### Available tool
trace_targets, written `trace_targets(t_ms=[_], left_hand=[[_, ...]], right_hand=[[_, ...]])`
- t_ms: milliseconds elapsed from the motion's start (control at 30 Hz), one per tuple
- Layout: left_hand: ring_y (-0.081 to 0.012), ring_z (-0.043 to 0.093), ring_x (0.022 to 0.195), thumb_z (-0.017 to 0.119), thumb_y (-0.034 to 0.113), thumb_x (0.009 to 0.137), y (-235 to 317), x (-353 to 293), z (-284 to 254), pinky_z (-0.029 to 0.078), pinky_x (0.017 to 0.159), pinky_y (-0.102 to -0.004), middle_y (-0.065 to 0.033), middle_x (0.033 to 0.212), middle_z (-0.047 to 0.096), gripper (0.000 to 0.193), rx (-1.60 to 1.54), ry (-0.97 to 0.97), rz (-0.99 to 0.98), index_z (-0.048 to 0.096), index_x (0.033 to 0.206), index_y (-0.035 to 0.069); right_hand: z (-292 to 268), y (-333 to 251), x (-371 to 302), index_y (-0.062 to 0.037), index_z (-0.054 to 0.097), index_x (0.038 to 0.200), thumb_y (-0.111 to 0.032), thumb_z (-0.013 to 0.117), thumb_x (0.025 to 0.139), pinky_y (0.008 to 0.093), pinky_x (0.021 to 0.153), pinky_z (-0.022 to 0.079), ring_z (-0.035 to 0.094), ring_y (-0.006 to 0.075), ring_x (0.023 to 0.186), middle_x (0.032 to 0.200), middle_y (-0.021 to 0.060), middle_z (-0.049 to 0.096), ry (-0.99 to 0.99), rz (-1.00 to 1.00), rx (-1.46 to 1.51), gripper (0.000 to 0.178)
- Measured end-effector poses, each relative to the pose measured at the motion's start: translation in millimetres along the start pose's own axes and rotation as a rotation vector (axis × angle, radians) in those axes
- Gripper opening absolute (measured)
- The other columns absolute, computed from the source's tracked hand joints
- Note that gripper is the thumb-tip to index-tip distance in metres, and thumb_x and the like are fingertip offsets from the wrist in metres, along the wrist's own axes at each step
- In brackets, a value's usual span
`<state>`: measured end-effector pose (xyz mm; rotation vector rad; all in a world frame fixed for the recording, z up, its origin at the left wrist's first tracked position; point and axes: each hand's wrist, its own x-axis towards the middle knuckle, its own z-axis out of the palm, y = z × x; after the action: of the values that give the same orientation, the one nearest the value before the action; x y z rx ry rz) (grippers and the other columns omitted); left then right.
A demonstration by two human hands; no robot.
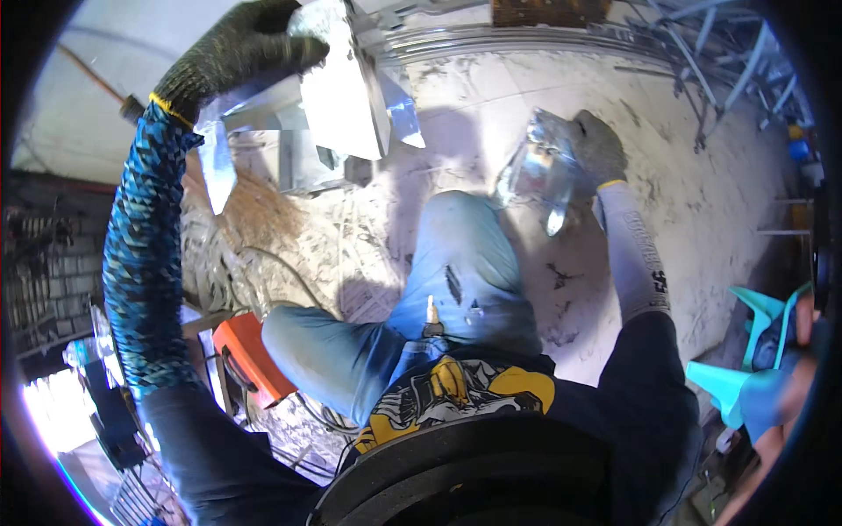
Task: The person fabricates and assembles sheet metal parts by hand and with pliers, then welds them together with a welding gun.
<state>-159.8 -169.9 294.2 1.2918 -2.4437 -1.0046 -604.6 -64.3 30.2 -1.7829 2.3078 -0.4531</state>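
Note:
At the upper left, my left hand (241, 57), in a dark knitted glove with a yellow cuff, is closed on a bright folded sheet-metal piece (342, 96). Pointed flaps stick out from that piece, and glare washes out part of its surface. Farther right, my right hand (602, 147) wears a grey glove and grips the edge of a second shiny metal piece (533, 167). This one is held low over the pale floor, with a pointed end hanging down; its exact shape is blurred by reflections. My right fingers are partly hidden behind the piece.
Long metal profiles (526, 39) lie along the far side, and a metal frame (728, 61) stands far right. A straw broom (254, 202) and an orange box (253, 359) are at the left. Another person (781, 399) sits near turquoise chairs (724, 386) at the right edge.

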Motion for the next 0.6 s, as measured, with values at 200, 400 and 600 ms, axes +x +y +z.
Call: trace_targets(t_ms=[200,400,600], left_hand=[[-0.0344,0.064,0.091,0.077,0.038,0.079,-39.6,76.0,74.1,0.050,0.084,-0.0425,-0.0227,0.096,0.066,0.050,0.462,-0.006,0.178,0.061,0.101,-0.004],[-0.0422,0.067,0.090,0.075,0.046,0.076,-86.9,131.9,154.0,0.051,0.081,-0.0514,-0.0241,0.094,0.068,0.052,0.484,0.028,0.181,0.062,0.102,0.003],[-0.0365,0.069,0.085,0.063,0.033,0.090,-139.0,119.4,270.8,0.052,0.075,-0.0494,-0.0167,0.086,0.070,0.024,0.577,-0.037,0.087,0.063,0.102,0.012]], right_hand=[[-10.1,-11.2,0.3,-0.0096,0.065,0.098,-0.039,0.051,0.092,0.0493,0.081,0.049,0.065,0.0391,0.094,0.098,0.0190,0.068,-0.020,0.030,-0.026,0.033],[-1.4,-5.1,6.0,-0.0095,0.066,0.100,-0.040,0.052,0.090,0.0508,0.084,0.050,0.065,0.0404,0.095,0.100,0.0196,0.069,-0.027,0.040,-0.019,0.035],[4.3,5.5,4.0,-0.0100,0.064,0.098,-0.037,0.052,0.091,0.0498,0.077,0.049,0.064,0.0417,0.089,0.094,0.0200,0.068,0.035,0.035,-0.029,0.030]])
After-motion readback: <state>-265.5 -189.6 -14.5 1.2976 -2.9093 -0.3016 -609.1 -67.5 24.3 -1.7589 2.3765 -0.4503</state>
